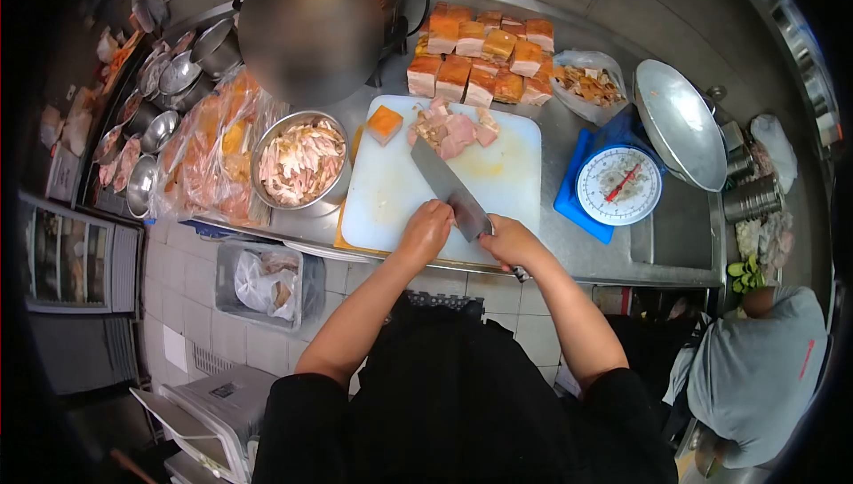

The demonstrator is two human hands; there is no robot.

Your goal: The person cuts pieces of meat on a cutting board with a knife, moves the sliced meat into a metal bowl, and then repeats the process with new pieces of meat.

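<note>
My right hand (510, 242) grips the handle of a large kitchen knife (450, 189), whose broad blade slants up and left over the white cutting board (382, 195). Close to the blade's left side, near the board's front edge, my left hand (428, 228) has its fingers curled together; what they hold, if anything, is hidden. Beyond the knife tip lies a pile of sliced pork (455, 133). One block of pork with golden skin (385, 124) sits at the board's upper left.
Stacked pork blocks (480, 62) stand behind the board. A metal bowl of cut meat (302, 160) and plastic-wrapped meat (209, 151) lie left. To the right are a bag of scraps (589, 84) and a blue dial scale (619, 184). A person in grey (755, 368) is at lower right.
</note>
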